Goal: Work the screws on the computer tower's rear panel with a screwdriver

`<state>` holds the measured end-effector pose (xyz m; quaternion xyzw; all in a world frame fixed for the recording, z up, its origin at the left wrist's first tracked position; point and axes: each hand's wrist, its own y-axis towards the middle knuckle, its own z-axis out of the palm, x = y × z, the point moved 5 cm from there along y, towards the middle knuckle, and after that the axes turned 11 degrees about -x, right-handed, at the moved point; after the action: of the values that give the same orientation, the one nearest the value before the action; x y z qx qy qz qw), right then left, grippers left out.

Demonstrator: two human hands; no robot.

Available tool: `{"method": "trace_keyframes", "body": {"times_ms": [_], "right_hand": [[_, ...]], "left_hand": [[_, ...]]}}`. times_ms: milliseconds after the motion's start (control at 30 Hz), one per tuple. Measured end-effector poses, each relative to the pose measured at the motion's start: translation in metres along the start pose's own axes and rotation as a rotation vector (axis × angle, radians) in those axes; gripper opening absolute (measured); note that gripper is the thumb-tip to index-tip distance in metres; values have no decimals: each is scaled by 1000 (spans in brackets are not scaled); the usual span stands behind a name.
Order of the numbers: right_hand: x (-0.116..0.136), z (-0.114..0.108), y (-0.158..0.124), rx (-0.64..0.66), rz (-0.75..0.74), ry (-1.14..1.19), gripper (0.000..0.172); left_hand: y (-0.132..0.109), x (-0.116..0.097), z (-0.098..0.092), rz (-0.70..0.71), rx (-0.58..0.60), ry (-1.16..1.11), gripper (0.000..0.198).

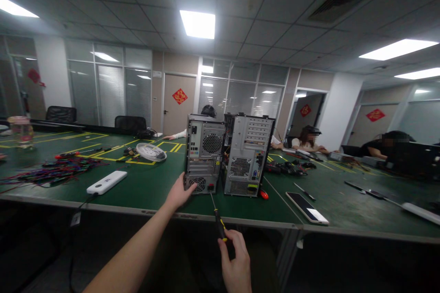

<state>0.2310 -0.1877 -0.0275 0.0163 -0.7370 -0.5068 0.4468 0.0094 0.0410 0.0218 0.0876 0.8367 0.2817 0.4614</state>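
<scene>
Two computer cases stand upright side by side on the green table, their rear panels facing me. My left hand [180, 192] lies against the lower left edge of the left case [205, 146], its thumb on the rear panel and the other fingers partly hidden at the side. The right case [242, 155] is untouched. Below the cases, in front of the table edge, my right hand [234, 254] pinches the handle end of a black and yellow screwdriver [219, 224]. The screwdriver's shaft points up toward the bottom of the left case.
A white power bank [107, 182], bundled coloured wires [65, 169] and a white round basket [151, 152] lie left on the green table [151, 192]. To the right are a phone [307, 208] and a small tool [304, 191]. Several people sit across the table.
</scene>
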Motion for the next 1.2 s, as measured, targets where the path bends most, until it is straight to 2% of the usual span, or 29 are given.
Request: {"method": "trace_keyframes", "body": {"times_ms": [267,633,933,1200], "right_hand": [[1,0,0,-7,-10,3,29],[1,1,0,3,-4,2,22],[-7,3,-1,22,36,-1,22],[-7,0,0,-55,-23,-15,23]], "left_hand": [[1,5,2,16,-6,-3,80],[0,1,0,6,2,-2,80],[0,0,0,21,-11,-25,75],[1,2,1,21,-4,-38,76]]}}
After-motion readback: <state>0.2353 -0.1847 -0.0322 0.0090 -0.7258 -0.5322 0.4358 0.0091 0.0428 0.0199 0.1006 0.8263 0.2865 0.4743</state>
